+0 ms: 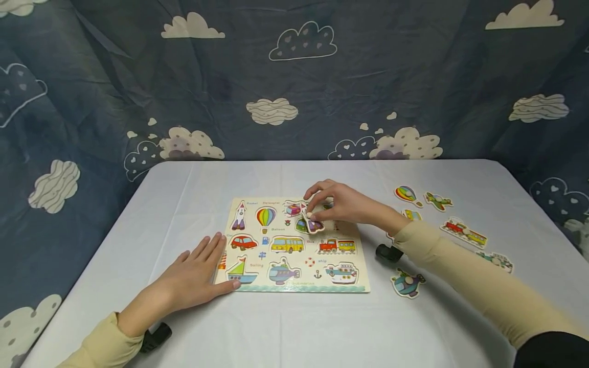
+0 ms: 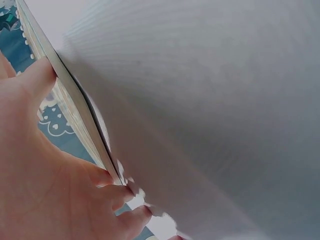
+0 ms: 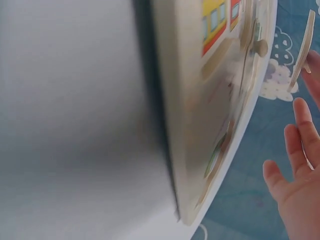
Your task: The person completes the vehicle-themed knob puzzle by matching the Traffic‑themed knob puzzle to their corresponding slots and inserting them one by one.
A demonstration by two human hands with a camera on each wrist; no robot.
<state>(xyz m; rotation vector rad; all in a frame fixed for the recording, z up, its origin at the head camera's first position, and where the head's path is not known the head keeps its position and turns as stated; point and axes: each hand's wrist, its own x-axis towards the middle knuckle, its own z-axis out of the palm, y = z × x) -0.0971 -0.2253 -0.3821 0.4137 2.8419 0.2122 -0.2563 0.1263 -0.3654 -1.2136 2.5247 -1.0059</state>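
A wooden puzzle board (image 1: 294,266) printed with vehicles lies on the table. My left hand (image 1: 193,278) rests at its left side, fingers spread straight along the edge and thumb at the lower left corner; in the left wrist view the thumb and fingers (image 2: 37,80) meet the board's side. Over the board's upper right part, my right hand (image 1: 338,204) pinches a rocket-shaped puzzle piece (image 1: 315,226), white with purple fins. That piece (image 3: 303,52) shows edge-on in the right wrist view, tilted above the board. Part of the board's upper right is hidden under the right hand.
To the board's right lie loose pieces: a balloon (image 1: 406,193), a green plane (image 1: 438,201), a train (image 1: 463,232), a ship (image 1: 496,261) and a blue aircraft-like piece (image 1: 407,284). The right forearm partly covers a yellow piece (image 1: 411,214). A knob (image 3: 260,48) stands up from the board.
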